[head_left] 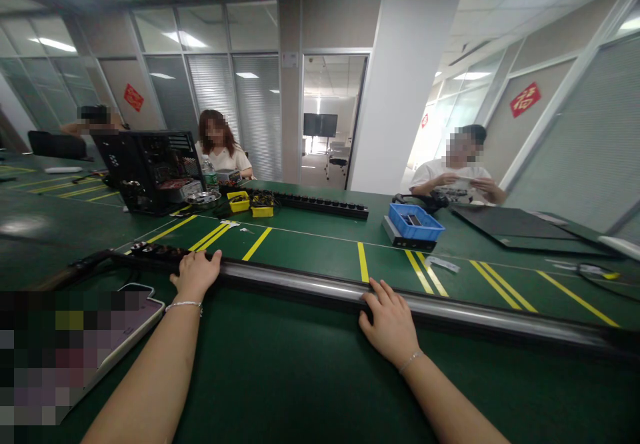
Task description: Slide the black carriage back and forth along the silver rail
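Resting both hands, left [195,274] and right [390,324], loosely curled on rail [300,283].

Single head view, looking forward-down, close over green table [280,364], room beyond.

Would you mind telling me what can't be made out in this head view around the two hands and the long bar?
- Left hand: fingertips curl over the bar, so its grip underneath is hidden.
- Right hand: palm covers the bar; contact below is unseen.
- Bar's right end: runs out past the frame edge.
- Phone: screen pixelated, partly covered by a blur block.
- Blue tray: contents too small to identify.
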Demonstrator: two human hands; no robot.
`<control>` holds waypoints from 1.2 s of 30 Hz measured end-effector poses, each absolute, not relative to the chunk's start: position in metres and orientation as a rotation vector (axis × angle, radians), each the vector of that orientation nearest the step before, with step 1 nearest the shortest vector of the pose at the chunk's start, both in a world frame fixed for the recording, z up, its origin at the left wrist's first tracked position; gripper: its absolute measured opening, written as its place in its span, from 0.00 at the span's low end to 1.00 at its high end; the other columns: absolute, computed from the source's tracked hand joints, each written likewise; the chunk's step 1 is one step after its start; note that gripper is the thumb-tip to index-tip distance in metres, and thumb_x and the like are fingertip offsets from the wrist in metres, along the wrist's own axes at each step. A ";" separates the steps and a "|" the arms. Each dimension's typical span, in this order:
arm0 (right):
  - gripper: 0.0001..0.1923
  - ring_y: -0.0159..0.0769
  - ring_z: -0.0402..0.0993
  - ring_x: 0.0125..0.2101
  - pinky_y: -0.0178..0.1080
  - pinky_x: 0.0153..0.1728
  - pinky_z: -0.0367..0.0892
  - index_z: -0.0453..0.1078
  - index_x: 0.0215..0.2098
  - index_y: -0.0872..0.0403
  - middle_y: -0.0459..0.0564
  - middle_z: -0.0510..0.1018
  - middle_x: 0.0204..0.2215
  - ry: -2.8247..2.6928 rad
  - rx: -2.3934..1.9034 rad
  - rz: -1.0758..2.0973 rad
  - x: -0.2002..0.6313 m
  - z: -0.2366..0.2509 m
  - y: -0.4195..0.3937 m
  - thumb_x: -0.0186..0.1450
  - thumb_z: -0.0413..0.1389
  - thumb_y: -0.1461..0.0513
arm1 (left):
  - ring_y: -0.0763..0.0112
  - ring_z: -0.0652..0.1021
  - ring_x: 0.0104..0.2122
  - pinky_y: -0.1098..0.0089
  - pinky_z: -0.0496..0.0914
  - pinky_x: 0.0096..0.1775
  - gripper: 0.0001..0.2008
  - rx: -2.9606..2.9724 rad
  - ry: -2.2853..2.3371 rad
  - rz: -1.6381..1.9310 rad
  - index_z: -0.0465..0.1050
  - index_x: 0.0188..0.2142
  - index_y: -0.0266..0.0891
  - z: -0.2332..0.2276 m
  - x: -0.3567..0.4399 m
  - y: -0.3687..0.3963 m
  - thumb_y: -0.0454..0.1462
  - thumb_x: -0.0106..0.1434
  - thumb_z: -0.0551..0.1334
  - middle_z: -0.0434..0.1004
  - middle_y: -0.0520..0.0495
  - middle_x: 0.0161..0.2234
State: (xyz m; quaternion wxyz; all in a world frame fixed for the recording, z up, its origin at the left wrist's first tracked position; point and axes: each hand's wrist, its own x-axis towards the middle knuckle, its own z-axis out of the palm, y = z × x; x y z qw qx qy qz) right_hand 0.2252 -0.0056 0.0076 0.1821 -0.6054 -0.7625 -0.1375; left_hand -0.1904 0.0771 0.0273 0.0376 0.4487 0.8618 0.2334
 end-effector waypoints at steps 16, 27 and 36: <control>0.15 0.45 0.52 0.58 0.48 0.53 0.52 0.71 0.42 0.51 0.52 0.63 0.57 -2.154 -1.715 -0.393 0.223 0.007 -0.005 0.59 0.49 0.58 | 0.52 0.49 0.62 0.48 0.47 0.59 0.25 1.942 2.619 0.767 0.65 0.54 0.33 0.042 -0.127 0.070 0.44 0.64 0.45 0.53 0.39 0.62; 0.16 0.45 0.53 0.58 0.48 0.52 0.53 0.70 0.44 0.52 0.53 0.63 0.57 -2.166 -1.685 -0.414 0.223 0.005 -0.005 0.58 0.50 0.58 | 0.56 0.56 0.60 0.49 0.51 0.58 0.22 2.596 1.747 0.708 0.62 0.57 0.44 0.016 0.070 0.018 0.44 0.67 0.43 0.58 0.44 0.60; 0.22 0.46 0.62 0.52 0.48 0.50 0.56 0.70 0.47 0.57 0.58 0.71 0.49 -1.837 -1.803 -0.647 0.332 0.023 0.017 0.63 0.42 0.56 | 0.59 0.62 0.56 0.52 0.53 0.57 0.21 2.654 1.746 0.810 0.64 0.55 0.45 0.011 0.067 0.019 0.45 0.68 0.43 0.66 0.47 0.55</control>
